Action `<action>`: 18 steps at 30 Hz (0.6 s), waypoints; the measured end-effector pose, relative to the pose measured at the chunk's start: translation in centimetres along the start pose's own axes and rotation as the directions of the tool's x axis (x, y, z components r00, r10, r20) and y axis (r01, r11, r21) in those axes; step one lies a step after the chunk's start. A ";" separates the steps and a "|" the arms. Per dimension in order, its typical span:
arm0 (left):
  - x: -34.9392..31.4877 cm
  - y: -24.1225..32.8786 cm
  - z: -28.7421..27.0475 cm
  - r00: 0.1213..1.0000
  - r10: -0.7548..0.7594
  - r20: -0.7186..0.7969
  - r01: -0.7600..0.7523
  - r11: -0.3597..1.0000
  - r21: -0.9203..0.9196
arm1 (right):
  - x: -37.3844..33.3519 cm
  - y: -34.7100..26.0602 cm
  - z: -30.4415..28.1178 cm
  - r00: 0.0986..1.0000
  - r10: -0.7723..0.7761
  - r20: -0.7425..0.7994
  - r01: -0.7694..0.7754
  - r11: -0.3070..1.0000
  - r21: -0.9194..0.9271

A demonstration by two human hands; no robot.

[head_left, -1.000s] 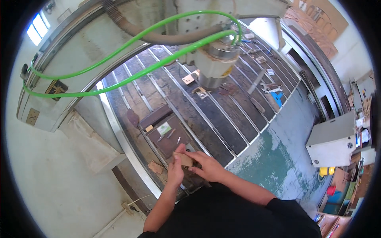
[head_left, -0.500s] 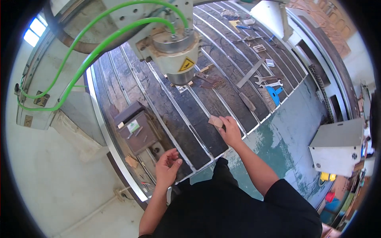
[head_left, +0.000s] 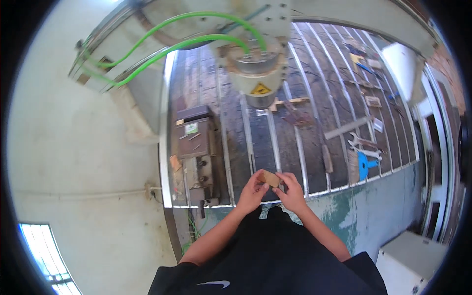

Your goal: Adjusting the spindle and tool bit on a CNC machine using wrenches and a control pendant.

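Note:
A small tan block, wood by its look, is held between my two hands just above the near edge of the slotted machine bed. My left hand pinches its left side with thumb and fingers. On the other side, the fingers of my right hand close on its right end. Beyond the hands hangs the machine's spindle head, with green hoses running to it. A brown machine vise sits to the left, small metal pins lying on its top.
To the right on the bed lie a flat metal bar, two wrenches, a blue-handled brush and a narrow brown piece. Wooden strips lie under the spindle. A grey-white cabinet stands at the lower right.
My left hand has come right and taken hold of the block, which only my right hand held before. The block is now nearer my body, and the view has turned.

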State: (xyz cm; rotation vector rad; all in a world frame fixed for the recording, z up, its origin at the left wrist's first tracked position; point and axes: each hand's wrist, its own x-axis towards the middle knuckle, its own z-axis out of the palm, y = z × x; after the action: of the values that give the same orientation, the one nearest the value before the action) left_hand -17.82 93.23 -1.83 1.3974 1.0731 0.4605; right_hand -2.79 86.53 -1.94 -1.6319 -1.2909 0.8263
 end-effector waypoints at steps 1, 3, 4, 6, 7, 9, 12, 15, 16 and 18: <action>0.1 -0.3 -0.3 0.991 -0.119 0.061 0.133 0.926 -0.352 | -0.3 -0.5 0.4 0.999 0.045 0.004 -0.045 0.997 0.065; -0.5 0.3 -1.6 0.995 0.009 -0.098 -0.037 0.958 -0.285 | 0.0 -2.3 0.8 0.998 0.040 0.040 -0.044 0.994 0.098; -0.8 1.1 -2.0 0.969 0.146 -0.200 -0.185 0.963 -0.194 | 0.4 -3.5 0.6 0.998 0.028 0.049 -0.032 0.995 0.092; -1.4 3.1 -4.6 0.834 0.326 -0.445 -0.319 0.943 0.094 | 1.1 -4.6 0.2 0.993 -0.043 0.113 0.036 0.998 0.058; -0.8 2.1 -7.4 0.727 0.449 -0.519 -0.396 0.892 0.217 | 1.4 -4.8 -0.2 0.994 -0.073 0.080 0.069 0.997 0.045; 0.4 2.2 -14.0 0.575 0.289 -0.766 -0.287 0.947 0.142 | 2.4 -3.4 -0.6 1.000 -0.006 -0.003 0.006 1.000 0.025; 1.7 -4.7 -25.9 0.574 0.196 -0.795 0.006 0.970 0.244 | 3.5 -1.9 -2.4 0.979 0.113 -0.168 -0.116 0.993 -0.013; 3.3 -13.9 -33.0 0.732 0.225 -0.643 0.206 0.827 0.524 | 4.3 0.3 -5.1 0.938 0.137 -0.320 -0.161 0.986 -0.050; 4.3 -14.7 -33.3 0.764 0.190 -0.616 0.229 0.813 0.535 | 4.2 1.0 -6.3 0.911 0.120 -0.394 -0.164 0.983 -0.080; 6.7 -12.9 -31.1 0.775 0.121 -0.620 0.305 0.788 0.535 | 2.8 2.6 -9.3 0.855 0.123 -0.503 -0.214 0.969 -0.126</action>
State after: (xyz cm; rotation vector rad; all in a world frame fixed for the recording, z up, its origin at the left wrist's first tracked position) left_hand -43.97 113.60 -10.80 1.7947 1.9832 0.5465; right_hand 7.18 86.93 -0.60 -1.9619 -0.8820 0.3538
